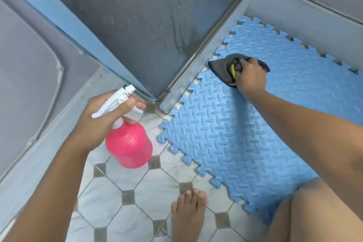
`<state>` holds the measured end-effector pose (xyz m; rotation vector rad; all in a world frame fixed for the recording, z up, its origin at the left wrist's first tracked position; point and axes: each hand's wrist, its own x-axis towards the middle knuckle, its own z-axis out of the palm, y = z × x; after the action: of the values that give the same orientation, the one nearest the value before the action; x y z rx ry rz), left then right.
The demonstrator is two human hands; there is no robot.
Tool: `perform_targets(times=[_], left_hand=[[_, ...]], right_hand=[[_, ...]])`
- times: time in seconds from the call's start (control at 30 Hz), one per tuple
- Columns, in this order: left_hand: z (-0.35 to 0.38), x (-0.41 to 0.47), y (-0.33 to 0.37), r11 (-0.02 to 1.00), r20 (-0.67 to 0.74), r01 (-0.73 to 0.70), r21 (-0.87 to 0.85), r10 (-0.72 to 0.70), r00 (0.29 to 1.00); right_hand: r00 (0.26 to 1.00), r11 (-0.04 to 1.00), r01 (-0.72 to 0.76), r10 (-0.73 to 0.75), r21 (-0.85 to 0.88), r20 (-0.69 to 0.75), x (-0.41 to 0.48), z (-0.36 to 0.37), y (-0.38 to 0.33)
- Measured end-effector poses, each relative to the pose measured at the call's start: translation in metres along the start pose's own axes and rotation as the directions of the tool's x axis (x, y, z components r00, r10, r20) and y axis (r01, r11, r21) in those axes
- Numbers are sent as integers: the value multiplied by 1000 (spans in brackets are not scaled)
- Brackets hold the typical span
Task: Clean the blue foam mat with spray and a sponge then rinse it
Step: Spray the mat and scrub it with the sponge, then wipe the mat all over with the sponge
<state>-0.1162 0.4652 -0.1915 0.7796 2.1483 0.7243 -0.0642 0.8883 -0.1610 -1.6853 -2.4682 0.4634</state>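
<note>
The blue foam mat [231,135], with a diamond-plate pattern and puzzle edges, lies flat on the tiled floor at the right. My right hand [250,75] presses a dark grey sponge with a yellow side [222,68] onto the mat's far left edge, close to the metal sill. My left hand [102,120] holds a pink spray bottle [128,145] with a white trigger head above the tiles, left of the mat; its nozzle points up and away, toward the door frame.
A grey door with a blue frame [145,31] and a metal sill [198,61] stand just behind the mat. A grey wall ledge [302,13] borders the mat's far side. My bare foot [188,214] and knee [322,212] rest near the mat's front edge on white tiles [121,198].
</note>
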Motion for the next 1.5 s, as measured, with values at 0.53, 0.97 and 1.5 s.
perform_targets(times=[0.53,0.97,1.5], left_hand=[[18,-4,-30,975,-183,-68,210,107,977],[-316,52,150,857,-102,-129,499,206,973],[-273,27,561,349,-84,-789,506,930,358]], right_hand=[[747,823,555,-555,116,366,-163,22,-57],[765,863,505,-450,7,461,-173,21,-100],[970,933,224,-185,282,-156,-54,-305,-59]])
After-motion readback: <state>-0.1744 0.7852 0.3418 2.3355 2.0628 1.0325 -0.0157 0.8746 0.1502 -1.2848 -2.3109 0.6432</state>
